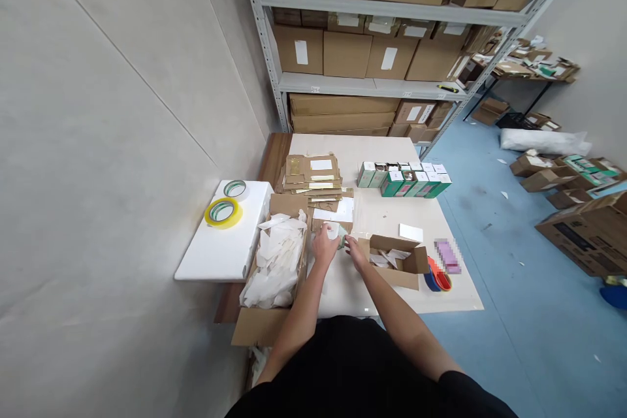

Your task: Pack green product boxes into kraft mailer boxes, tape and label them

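Observation:
My left hand (324, 247) is closed around a small pale green and white item (336, 232) just above the white table (372, 300). Touching the same item from the right is my right hand (353, 249), its fingers pinched at it. Both hands hover between a large cardboard box of white paper wrapping (277, 261) on the left and a small open cardboard box (398, 260) on the right. I cannot make out what the item is.
Flat cardboard sheets (313, 177) are stacked at the back of the table, beside rows of small green and white boxes (404, 179). Tape rolls (224, 211) lie on a white side stand. A tape dispenser (437, 277) sits near the right edge. Shelves of cartons (372, 52) stand behind.

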`<state>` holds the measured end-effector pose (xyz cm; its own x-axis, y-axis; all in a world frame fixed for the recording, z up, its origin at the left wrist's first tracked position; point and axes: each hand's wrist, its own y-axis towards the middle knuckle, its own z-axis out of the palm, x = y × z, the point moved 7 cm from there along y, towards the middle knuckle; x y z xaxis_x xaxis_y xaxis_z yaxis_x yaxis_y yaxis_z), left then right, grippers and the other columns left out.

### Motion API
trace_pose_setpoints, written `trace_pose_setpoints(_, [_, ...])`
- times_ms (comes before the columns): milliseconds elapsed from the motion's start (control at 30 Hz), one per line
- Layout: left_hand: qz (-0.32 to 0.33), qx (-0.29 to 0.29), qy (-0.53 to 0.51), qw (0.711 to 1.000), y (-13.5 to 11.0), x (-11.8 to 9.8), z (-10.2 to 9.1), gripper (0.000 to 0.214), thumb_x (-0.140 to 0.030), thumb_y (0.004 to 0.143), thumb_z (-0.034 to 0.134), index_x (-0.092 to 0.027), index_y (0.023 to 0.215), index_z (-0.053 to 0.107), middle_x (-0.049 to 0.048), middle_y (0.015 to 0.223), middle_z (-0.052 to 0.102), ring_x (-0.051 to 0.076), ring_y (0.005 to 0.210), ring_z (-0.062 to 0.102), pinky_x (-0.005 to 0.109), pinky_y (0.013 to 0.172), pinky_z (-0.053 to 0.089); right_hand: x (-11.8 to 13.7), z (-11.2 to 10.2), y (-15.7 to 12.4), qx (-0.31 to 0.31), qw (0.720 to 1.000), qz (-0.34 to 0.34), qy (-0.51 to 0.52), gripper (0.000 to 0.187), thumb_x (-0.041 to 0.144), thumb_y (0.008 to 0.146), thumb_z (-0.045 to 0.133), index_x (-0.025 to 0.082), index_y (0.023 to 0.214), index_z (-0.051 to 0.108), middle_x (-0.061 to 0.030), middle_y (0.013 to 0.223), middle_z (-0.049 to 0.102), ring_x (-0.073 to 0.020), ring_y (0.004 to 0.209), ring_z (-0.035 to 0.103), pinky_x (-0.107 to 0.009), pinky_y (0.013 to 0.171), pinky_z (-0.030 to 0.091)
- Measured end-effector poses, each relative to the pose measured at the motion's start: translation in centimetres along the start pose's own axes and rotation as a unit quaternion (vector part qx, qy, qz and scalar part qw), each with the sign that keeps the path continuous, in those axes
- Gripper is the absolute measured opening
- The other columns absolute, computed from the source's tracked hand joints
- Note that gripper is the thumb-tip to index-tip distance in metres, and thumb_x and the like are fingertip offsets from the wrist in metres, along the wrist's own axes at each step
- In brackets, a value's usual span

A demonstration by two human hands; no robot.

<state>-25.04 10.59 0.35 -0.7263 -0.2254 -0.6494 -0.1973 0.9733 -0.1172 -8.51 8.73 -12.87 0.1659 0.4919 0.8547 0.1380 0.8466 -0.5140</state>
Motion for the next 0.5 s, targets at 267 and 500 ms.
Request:
trace_pose_setpoints(267, [0.066,0.02,-0.215,0.974,0.4,-3.1,-1.0,0.031,-0.035,0.078,0.077,-0.025,0.099,0.056,-0.0007,0.1,0.067,0.02,0.092,0.065,0.028,0.084,0.048,3.6,-6.7,-1.1,-0.116,0.988,-0.099,0.025,0.073,0.068,0.086,0.058,0.022,0.142,0.061,-0.0129,0.142,0.065,-0.0265,0.118,0.068,-0.035,0.087,0.06])
trace_pose_setpoints(500, [0.077,0.102,-0.27,0.954,-2.8,-5.6,7.3,0.036,-0.041,0.091,0.067,-0.025,0.119,0.052,0.0059,0.118,0.07,0.021,0.106,0.068,0.03,0.09,0.051,5.5,-16.6,-6.0,-0.219,0.966,-0.137,0.014,0.072,0.063,0.084,0.064,0.017,0.139,0.062,-0.015,0.132,0.071,-0.03,0.111,0.07,-0.038,0.086,0.06])
